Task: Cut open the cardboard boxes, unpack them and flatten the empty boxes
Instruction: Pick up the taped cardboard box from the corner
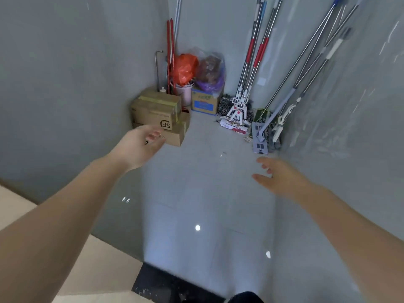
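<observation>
Two brown cardboard boxes are stacked against the left wall in the corner of a narrow tiled space. The upper box (pixel 156 108) is taped shut and carries a black logo; the lower box (pixel 176 136) lies under it on the floor. My left hand (pixel 140 145) is stretched out in front of the stack, fingers apart, holding nothing. It overlaps the lower box in the view; I cannot tell whether it touches. My right hand (pixel 277 176) hovers over the floor further right, also with fingers spread and nothing in it.
Behind the stack stand a pink bucket (pixel 184 94), a blue-printed carton (pixel 204 102) holding plastic bags (pixel 197 68), and red poles. Several mops (pixel 251 84) lean against the back and right walls, heads on the floor. Glossy grey floor tiles (pixel 203 193) stretch towards me.
</observation>
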Motion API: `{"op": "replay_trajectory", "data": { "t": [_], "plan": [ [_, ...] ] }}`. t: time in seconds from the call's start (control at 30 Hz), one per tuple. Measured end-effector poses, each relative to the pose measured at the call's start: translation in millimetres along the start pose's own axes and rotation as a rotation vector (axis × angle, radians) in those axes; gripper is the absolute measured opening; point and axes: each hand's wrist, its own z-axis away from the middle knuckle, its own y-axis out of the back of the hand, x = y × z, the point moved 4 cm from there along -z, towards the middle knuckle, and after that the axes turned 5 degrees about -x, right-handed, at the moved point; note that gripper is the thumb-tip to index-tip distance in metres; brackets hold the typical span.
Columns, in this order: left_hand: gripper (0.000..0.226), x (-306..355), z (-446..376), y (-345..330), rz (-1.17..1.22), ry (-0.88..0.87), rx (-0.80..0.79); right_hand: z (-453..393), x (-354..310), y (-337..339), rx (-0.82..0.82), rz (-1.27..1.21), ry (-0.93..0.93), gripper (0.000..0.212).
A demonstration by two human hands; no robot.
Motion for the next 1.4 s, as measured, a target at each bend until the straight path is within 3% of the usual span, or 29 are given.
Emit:
{"op": "replay_trajectory", "data": {
  "t": [0.33, 0.77, 0.97, 1.13, 1.3, 1.4],
  "plan": [
    [0.03, 12, -180, -88, 0.003, 0.081, -0.04, -205, 49, 54, -0.07, 0.018, 0.117, 0.059],
    [0.027, -21, -347, -136, 0.137, 0.335, 0.038, -441, 26, 135, -0.149, -0.002, 0.403, 0.055],
    [0.013, -62, -490, -131, 0.208, 0.304, 0.086, -581, 29, 158, -0.192, 0.087, 0.375, 0.05],
    [0.024, -74, -621, -115, 0.254, 0.29, 0.075, -691, 14, 197, -0.175, 0.119, 0.392, 0.049],
    [0.018, -77, -723, -93, 0.24, 0.261, 0.124, -792, -5, 226, -0.191, 0.105, 0.441, 0.051],
    [0.023, -93, -767, -90, 0.196, 0.288, 0.158, -852, -28, 236, -0.19, 0.099, 0.562, 0.032]
  ]
}}
